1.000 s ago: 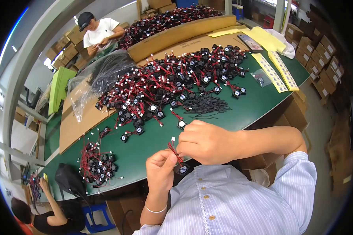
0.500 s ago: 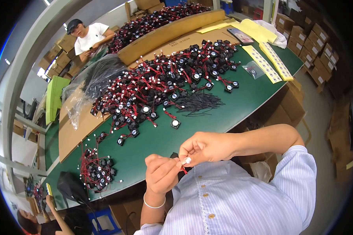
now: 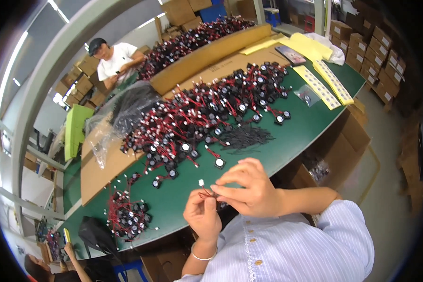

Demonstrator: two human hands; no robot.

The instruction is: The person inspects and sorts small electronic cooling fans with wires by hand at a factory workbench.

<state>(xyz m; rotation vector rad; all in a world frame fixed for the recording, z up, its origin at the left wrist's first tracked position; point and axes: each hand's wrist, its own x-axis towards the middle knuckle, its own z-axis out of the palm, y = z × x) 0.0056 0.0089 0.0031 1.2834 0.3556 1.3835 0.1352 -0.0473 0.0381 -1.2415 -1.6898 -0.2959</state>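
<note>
Both hands meet in front of my body, just off the table's near edge. My left hand (image 3: 203, 217) pinches the looped red-and-black wires (image 3: 204, 193) of a small fan, and their white plug (image 3: 201, 182) sticks up above its fingertips. My right hand (image 3: 251, 188) comes from the right, thumb and fingers closing on the same wires. The fan body is mostly hidden behind the hands. Beyond them, a single small black fan (image 3: 219, 162) with a white round label lies on the green table (image 3: 183, 207). Behind it are thin black ties (image 3: 249, 137) in a loose heap.
A big pile of wired fans (image 3: 211, 105) covers the table's middle; a smaller bunch (image 3: 129, 216) lies at left. Cardboard (image 3: 103, 171), a plastic bag (image 3: 131, 110), yellow label sheets (image 3: 317, 87) and a phone (image 3: 290, 55) surround them. Co-workers (image 3: 115, 61) sit at far left and lower left.
My right hand has let go of the white plug, which now stands up free, and its fingers have shifted to the wires. The whole view has also moved slightly.
</note>
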